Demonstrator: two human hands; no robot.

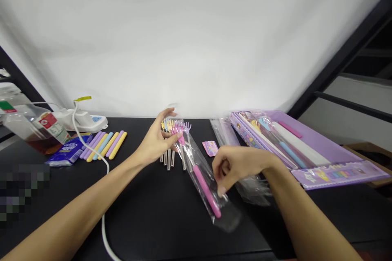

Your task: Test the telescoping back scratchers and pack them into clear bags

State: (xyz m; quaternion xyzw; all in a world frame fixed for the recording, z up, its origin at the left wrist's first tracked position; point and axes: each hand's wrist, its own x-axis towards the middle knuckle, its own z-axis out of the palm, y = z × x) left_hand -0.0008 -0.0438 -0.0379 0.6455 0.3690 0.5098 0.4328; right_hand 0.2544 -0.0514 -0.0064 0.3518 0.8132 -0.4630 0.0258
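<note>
A pink back scratcher (206, 189) with a metal shaft lies inside a long clear plastic bag (200, 163), slanting down to the right. At its clawed end, my left hand (157, 138) grips the scratcher through the film, thumb on the pink head. Near the handle end, my right hand (234, 167) pinches the edge of the bag between thumb and finger. Behind the left fingers sit several metal scratcher rods (168, 159) with yellow, blue, pink and purple claws, partly hidden by the hand. A small pink label card (210, 148) lies between the hands.
Several pastel handles (105, 144) lie left beside a blue packet (70, 151), a bottle (33, 124) and a power strip (88, 122). A white cable (104, 228) crosses the black table. Right are clear bags (255, 189) and a purple display box (318, 138) with bagged scratchers.
</note>
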